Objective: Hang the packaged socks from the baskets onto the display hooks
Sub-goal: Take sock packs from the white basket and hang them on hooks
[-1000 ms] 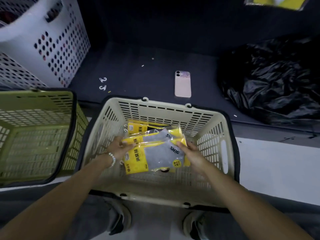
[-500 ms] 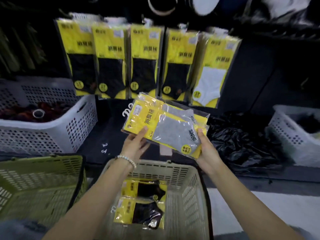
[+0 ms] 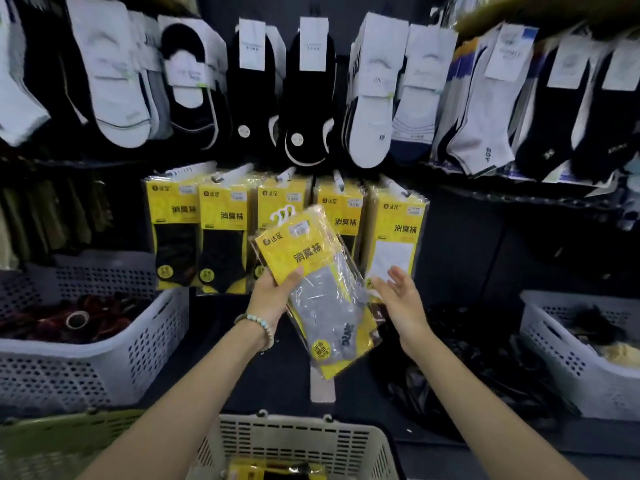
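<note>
Left hand [image 3: 275, 296] grips a stack of yellow packaged grey socks [image 3: 320, 289] by its left edge, held tilted in front of the hanging row of yellow sock packs [image 3: 221, 233] (white hooks at the stack's top). Right hand [image 3: 398, 296] is open, palm inward, just beside the stack. Beige basket [image 3: 294, 441] below holds more packs.

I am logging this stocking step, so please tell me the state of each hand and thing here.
grey sock packs: tilted, not yet hung
left hand: grips them
right hand: open, beside them
yellow packs behind: hanging in a row
beige basket: not empty
</note>
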### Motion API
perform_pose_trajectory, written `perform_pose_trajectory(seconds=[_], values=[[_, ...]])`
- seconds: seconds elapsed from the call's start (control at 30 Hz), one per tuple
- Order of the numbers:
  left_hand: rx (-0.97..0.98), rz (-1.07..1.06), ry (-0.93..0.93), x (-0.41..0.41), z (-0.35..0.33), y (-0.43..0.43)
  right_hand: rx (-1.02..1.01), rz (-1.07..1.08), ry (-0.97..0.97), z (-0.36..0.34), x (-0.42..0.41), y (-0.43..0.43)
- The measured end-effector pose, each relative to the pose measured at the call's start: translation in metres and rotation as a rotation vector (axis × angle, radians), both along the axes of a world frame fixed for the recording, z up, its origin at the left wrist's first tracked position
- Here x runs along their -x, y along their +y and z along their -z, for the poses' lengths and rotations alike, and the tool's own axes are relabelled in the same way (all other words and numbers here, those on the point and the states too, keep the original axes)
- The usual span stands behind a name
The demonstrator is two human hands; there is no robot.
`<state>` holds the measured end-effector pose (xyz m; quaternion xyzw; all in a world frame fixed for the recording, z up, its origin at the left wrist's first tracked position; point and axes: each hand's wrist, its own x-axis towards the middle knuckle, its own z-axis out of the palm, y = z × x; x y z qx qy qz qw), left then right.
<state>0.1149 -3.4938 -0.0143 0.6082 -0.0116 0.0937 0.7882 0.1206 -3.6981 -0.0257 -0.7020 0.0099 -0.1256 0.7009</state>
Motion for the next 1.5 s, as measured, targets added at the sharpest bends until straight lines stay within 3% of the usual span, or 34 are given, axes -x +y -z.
perform_pose_trajectory(seconds=[0.13,0.27,0.4,0.6,0.8,1.07,1.5], values=[[-0.217,0.071,-0.121,-0.004,-0.012,-0.001,0.085,-0.089,-0.129,-0.031,-0.012,0.021],[-0.287,0.01,-0.181,-0.01,-0.024,-0.005,0.05,-0.107,-0.221,-0.043,-0.016,0.038],[-0.351,-0.079,-0.139,-0.017,-0.03,-0.007,0.002,-0.129,-0.175,-0.045,-0.022,0.043],[-0.349,-0.039,-0.121,-0.027,-0.031,-0.002,-0.149,-0.203,-0.093,-0.037,-0.032,0.036],[-0.411,-0.228,-0.163,-0.048,-0.035,0.028,-0.23,-0.043,-0.029,-0.041,-0.067,0.018],[-0.525,-0.351,-0.166,-0.072,-0.041,0.067,-0.017,0.046,-0.121,-0.052,-0.119,0.022],[-0.455,-0.299,-0.213,-0.079,-0.038,0.061,0.164,0.224,-0.126,-0.038,-0.165,0.051]])
